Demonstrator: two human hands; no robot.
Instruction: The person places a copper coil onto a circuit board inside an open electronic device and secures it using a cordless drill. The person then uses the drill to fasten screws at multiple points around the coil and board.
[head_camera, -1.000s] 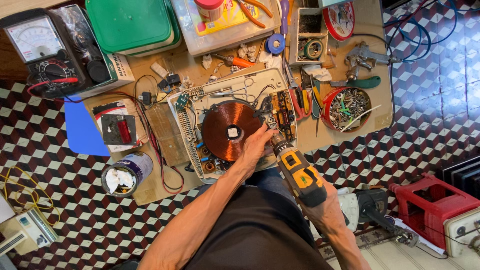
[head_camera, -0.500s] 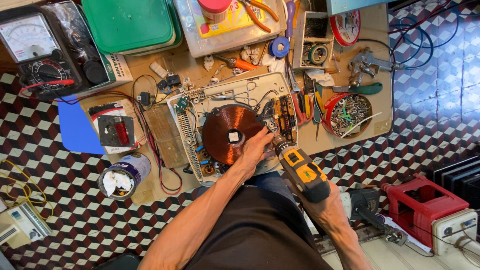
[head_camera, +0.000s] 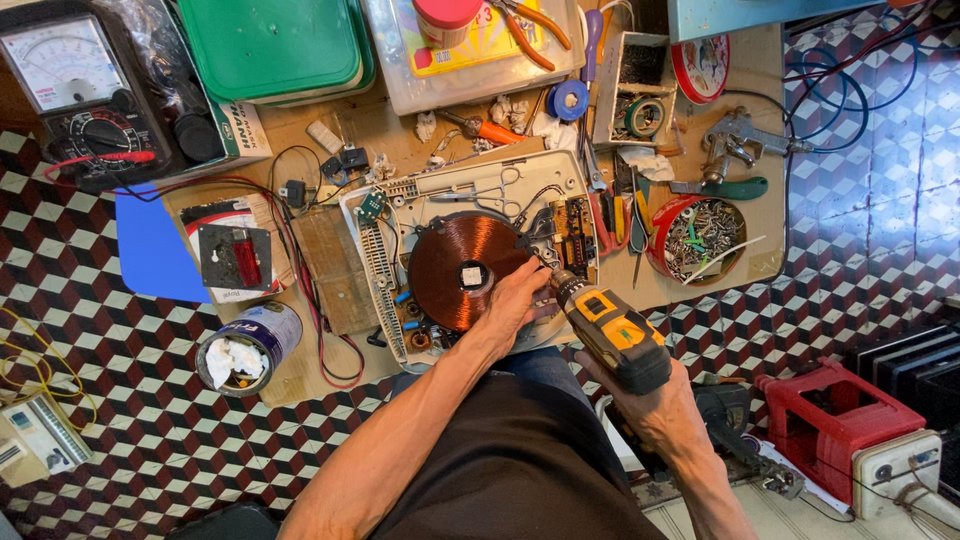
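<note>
Under my left hand (head_camera: 515, 300) lies the copper coil (head_camera: 462, 272) in the opened white casing (head_camera: 400, 205); my fingers press flat on its edge, holding nothing. My right hand (head_camera: 655, 415) grips the yellow drill (head_camera: 610, 330), its bit just beside those fingers. A slip of the bit could nick them or the circuit board (head_camera: 572, 225). Beyond the left hand sit green lids (head_camera: 270, 45), a red-capped jar (head_camera: 445, 15) on a yellow label, and a red bowl (head_camera: 660, 250) of screws.

left hand (head_camera: 515, 300) flat, right hand (head_camera: 655, 410) (closed grip)
</note>
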